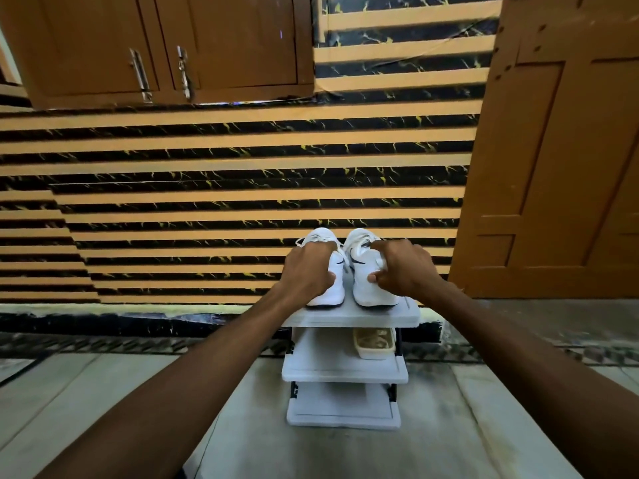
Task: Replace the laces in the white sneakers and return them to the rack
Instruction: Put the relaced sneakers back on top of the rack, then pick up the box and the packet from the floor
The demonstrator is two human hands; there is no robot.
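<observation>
Two white sneakers stand side by side, heels toward me, on the top shelf of a small grey shoe rack (411,318). My left hand (307,271) grips the left sneaker (333,288) over its collar. My right hand (403,269) holds the right sneaker (366,267), thumb at the heel and index finger stretched toward the laces. White laces show at the front of both shoes. A dark swoosh mark shows on each inner side.
The rack has two lower shelves; the middle one carries a small cream basket (374,343). Behind stands a black-and-orange striped wall. A brown door (560,167) is at the right, brown cabinets (166,46) hang at upper left. Pale tiled floor (103,392) surrounds the rack.
</observation>
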